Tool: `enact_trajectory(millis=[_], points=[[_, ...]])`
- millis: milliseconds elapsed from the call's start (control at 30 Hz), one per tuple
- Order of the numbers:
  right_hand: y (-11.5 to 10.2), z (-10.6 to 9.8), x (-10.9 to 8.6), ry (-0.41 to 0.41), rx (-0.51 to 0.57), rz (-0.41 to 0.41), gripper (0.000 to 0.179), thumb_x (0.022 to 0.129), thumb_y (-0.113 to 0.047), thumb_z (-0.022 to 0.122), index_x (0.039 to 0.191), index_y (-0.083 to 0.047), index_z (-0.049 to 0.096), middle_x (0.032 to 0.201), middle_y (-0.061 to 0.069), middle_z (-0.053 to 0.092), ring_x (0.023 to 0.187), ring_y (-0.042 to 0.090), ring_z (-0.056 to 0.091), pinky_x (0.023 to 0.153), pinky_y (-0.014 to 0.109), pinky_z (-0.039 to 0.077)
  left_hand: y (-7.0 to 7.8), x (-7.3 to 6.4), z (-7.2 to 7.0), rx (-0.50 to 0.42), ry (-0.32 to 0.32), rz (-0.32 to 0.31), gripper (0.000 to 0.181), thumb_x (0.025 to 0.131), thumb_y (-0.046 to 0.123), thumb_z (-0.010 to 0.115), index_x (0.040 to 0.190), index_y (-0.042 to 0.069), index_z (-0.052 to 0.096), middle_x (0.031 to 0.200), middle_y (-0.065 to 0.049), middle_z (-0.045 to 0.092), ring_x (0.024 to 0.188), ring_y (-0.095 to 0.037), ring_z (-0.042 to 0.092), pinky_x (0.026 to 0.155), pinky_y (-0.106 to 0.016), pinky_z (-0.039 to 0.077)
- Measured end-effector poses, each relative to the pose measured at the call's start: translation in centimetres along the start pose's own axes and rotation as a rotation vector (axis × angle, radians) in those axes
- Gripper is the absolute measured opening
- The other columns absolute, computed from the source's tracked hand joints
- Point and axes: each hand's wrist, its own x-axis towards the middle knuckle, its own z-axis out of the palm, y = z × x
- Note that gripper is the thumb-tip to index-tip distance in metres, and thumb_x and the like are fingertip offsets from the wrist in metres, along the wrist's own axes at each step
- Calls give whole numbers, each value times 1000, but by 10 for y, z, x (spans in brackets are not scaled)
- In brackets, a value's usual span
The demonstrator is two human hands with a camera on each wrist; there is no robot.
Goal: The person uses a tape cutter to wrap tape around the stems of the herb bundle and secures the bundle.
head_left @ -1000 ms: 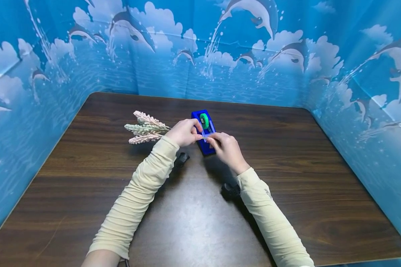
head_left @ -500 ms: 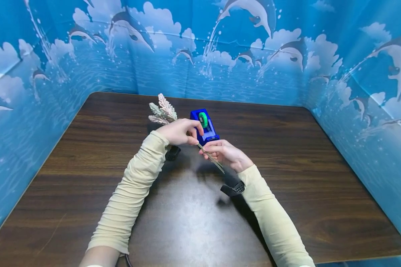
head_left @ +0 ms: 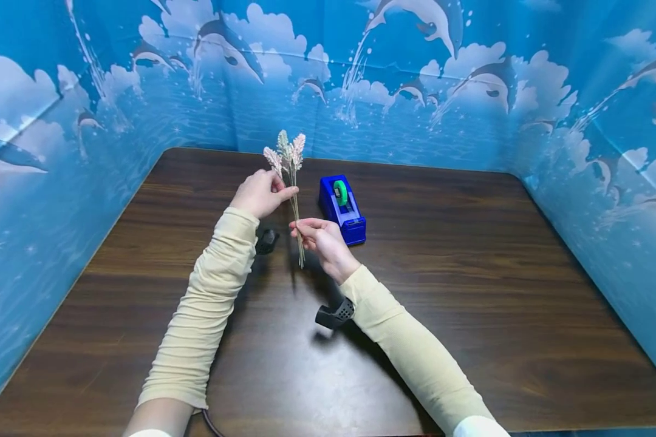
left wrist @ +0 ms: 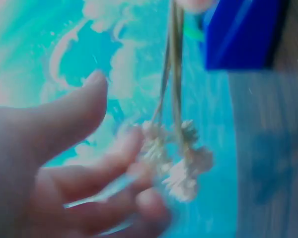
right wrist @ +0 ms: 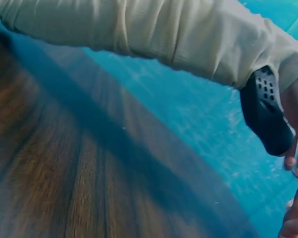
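Note:
A small bunch of artificial flower sprays (head_left: 291, 156), pale pink and grey-green with thin stems, stands nearly upright in the head view. My right hand (head_left: 327, 244) pinches the stems at mid-length between thumb and fingers; their ends poke out below. My left hand (head_left: 258, 194) is beside the upper stems, just under the blooms. In the left wrist view, the left thumb (left wrist: 84, 106) and fingers are spread apart, with fingertips close by the flower heads (left wrist: 181, 173). Whether they touch is blurred. To the right sits a blue tape dispenser (head_left: 343, 212) with a green roll.
The dark wood-grain table (head_left: 497, 291) extends around both arms. A blue dolphin-print curtain (head_left: 350, 73) hangs behind and at the sides. Black wrist cameras, one a dark block (head_left: 334, 314), hang under the cuffs. A cable (head_left: 210, 422) runs by the left sleeve.
The flower bunch has swung from lying leftward to upright and moved left, away from the dispenser. My right hand went left with the stems; the left hand's fingers have come off them.

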Motion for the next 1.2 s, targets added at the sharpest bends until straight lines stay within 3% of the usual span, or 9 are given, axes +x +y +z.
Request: enact_trajectory(millis=[133, 200, 267, 533, 733, 833, 967, 1100, 1200], points=[[10, 12, 15, 10, 8, -6, 10, 93, 4, 53, 92, 1, 63, 73, -5, 66, 60, 2, 56, 56, 17, 34, -16, 7, 2, -24, -199, -117, 50, 101, 40, 43, 81, 1, 66, 57, 3, 60, 59, -12, 54, 62, -26, 41], [16, 15, 20, -9, -14, 1, 10, 92, 5, 53, 94, 3, 62, 71, -6, 64, 61, 1, 56, 57, 16, 36, -24, 13, 5, -70, -292, -149, 48, 101, 35, 44, 74, 2, 66, 49, 7, 56, 52, -7, 51, 57, -22, 37], [21, 18, 23, -47, -65, 27, 9, 91, 7, 53, 94, 2, 60, 70, -7, 63, 62, 1, 56, 58, 15, 37, -31, 17, 8, -80, -328, -176, 43, 99, 29, 50, 67, 5, 65, 46, 10, 53, 49, -5, 48, 56, -21, 36], [32, 19, 26, -198, -502, 98, 13, 92, -4, 59, 99, 6, 63, 60, -8, 59, 54, 5, 48, 50, 17, 36, -55, 20, 28, -147, -401, -252, 34, 94, 12, 57, 60, 9, 62, 45, 10, 54, 45, -1, 50, 51, -16, 40], [36, 27, 20, -236, -818, 11, 15, 90, -6, 62, 93, 6, 70, 73, 15, 72, 49, 6, 51, 50, 16, 39, -64, 15, 36, -183, -443, -312, 29, 91, 6, 57, 62, 8, 58, 44, 8, 54, 41, 0, 51, 49, -14, 43], [36, 36, 16, -257, -893, -21, 13, 90, -7, 61, 90, 2, 71, 81, 19, 74, 47, 5, 50, 50, 16, 39, -67, 12, 33, -177, -441, -335, 26, 91, 5, 57, 65, 7, 56, 44, 7, 52, 41, -1, 51, 48, -14, 42], [31, 36, 10, -336, -917, -29, 13, 91, -8, 61, 90, 2, 69, 72, 15, 72, 47, 5, 51, 51, 16, 39, -70, 10, 29, -191, -457, -359, 27, 93, 6, 56, 66, 7, 55, 44, 8, 52, 41, 0, 51, 48, -13, 41], [11, 20, -1, -390, -943, -67, 16, 93, -11, 60, 95, 2, 69, 69, 11, 71, 52, 11, 55, 53, 17, 42, -74, 8, 25, -159, -468, -352, 27, 95, 14, 57, 70, 7, 56, 44, 9, 55, 44, 1, 54, 53, -15, 41], [-15, -3, -12, -352, -987, -127, 18, 95, -14, 59, 98, 1, 69, 70, 8, 70, 61, 27, 62, 55, 21, 44, -78, 5, 18, -40, -469, -321, 32, 96, 28, 58, 71, 8, 56, 45, 11, 56, 48, -1, 55, 59, -17, 40]])
